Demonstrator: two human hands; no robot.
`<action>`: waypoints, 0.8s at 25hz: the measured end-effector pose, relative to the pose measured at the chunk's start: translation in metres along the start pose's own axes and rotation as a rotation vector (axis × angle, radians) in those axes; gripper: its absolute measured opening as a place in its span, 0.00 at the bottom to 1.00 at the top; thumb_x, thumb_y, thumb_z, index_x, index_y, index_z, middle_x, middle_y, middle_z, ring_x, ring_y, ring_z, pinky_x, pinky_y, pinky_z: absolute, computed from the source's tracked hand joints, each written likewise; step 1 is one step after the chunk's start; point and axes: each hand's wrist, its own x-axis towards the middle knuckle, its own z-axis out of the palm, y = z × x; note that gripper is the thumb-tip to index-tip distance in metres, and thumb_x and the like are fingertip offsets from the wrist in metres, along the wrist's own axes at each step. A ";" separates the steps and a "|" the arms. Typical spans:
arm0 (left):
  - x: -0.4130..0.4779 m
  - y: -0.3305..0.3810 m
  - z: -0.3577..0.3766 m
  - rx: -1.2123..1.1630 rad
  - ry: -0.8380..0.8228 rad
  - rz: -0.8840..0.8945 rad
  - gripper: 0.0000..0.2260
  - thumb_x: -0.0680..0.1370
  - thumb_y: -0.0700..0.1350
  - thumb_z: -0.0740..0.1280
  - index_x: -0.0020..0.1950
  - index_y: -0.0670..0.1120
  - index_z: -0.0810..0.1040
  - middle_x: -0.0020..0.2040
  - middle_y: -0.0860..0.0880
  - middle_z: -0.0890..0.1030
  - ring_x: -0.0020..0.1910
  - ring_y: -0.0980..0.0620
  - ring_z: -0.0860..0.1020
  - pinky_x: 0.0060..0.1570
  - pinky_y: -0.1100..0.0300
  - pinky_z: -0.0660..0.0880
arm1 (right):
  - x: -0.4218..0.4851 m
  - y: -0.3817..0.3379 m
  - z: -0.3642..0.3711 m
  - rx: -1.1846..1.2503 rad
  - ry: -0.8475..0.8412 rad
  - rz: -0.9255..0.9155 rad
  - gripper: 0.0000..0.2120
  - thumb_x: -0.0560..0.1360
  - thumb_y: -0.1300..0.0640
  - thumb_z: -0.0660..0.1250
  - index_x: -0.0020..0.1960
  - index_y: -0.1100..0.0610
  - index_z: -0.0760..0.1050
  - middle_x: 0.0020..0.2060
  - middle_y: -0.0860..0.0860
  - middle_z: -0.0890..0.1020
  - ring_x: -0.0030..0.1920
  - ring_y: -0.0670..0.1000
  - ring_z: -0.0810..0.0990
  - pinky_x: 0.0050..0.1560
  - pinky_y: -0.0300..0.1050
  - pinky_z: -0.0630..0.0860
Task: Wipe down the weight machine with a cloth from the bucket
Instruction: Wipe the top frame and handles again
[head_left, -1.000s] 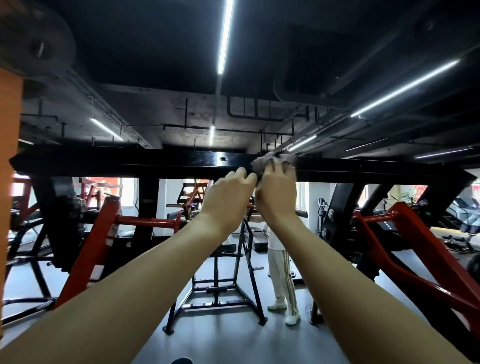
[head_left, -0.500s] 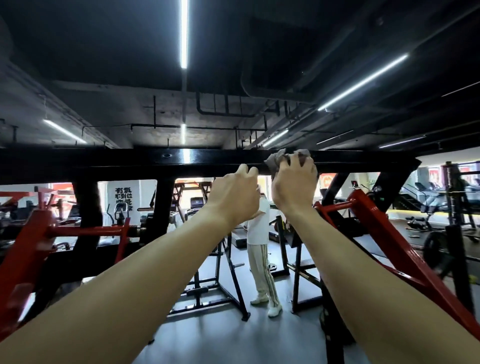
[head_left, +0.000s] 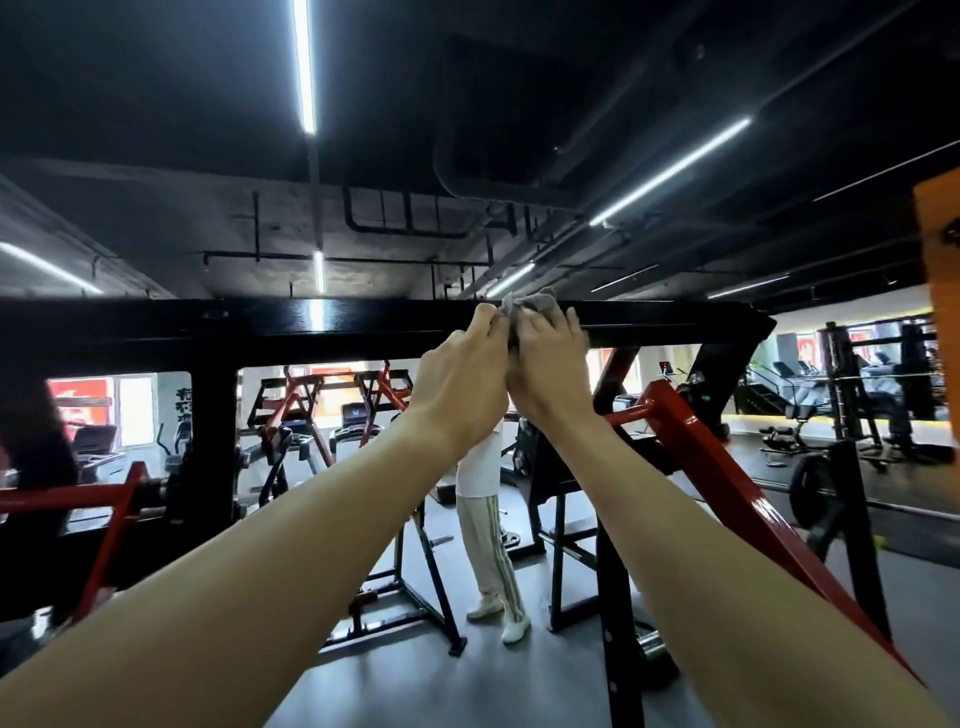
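1. Reaching up side by side, the left hand (head_left: 462, 384) and right hand (head_left: 550, 369) meet at the black top beam (head_left: 311, 325) of the weight machine (head_left: 213, 415)
2. A bunched grey cloth (head_left: 530, 303) sits on the beam's upper front edge, right of its middle, and pokes out above the fingertips
3. The right fingers (head_left: 569, 326) curl up over the cloth and hold it against the beam, while the left fingers (head_left: 483, 319) are bent and pinch its left edge
4. The two hands touch each other
5. Below the beam a red lever arm (head_left: 717, 467) slopes down to the right, and behind the forearms a person (head_left: 488, 530) in a white top and striped trousers stands on the grey floor (head_left: 467, 691)
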 end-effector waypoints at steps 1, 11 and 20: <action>0.001 0.000 0.004 -0.007 -0.002 -0.002 0.19 0.76 0.39 0.65 0.66 0.46 0.72 0.63 0.50 0.70 0.48 0.44 0.80 0.38 0.49 0.78 | 0.000 0.003 0.002 0.016 -0.012 -0.031 0.23 0.79 0.54 0.54 0.71 0.55 0.74 0.68 0.51 0.78 0.76 0.57 0.66 0.80 0.61 0.54; -0.003 0.000 0.028 0.047 0.003 -0.019 0.18 0.75 0.38 0.66 0.64 0.44 0.70 0.61 0.49 0.69 0.43 0.45 0.77 0.33 0.47 0.79 | -0.008 0.014 0.023 0.070 0.113 0.039 0.23 0.79 0.54 0.53 0.70 0.56 0.75 0.68 0.53 0.77 0.71 0.59 0.71 0.75 0.61 0.63; -0.014 0.000 0.035 0.019 0.021 -0.041 0.33 0.74 0.39 0.67 0.78 0.44 0.61 0.77 0.50 0.60 0.49 0.43 0.77 0.39 0.50 0.78 | -0.046 0.001 0.025 0.279 0.250 0.292 0.22 0.80 0.55 0.53 0.70 0.60 0.74 0.69 0.54 0.76 0.67 0.56 0.72 0.68 0.49 0.71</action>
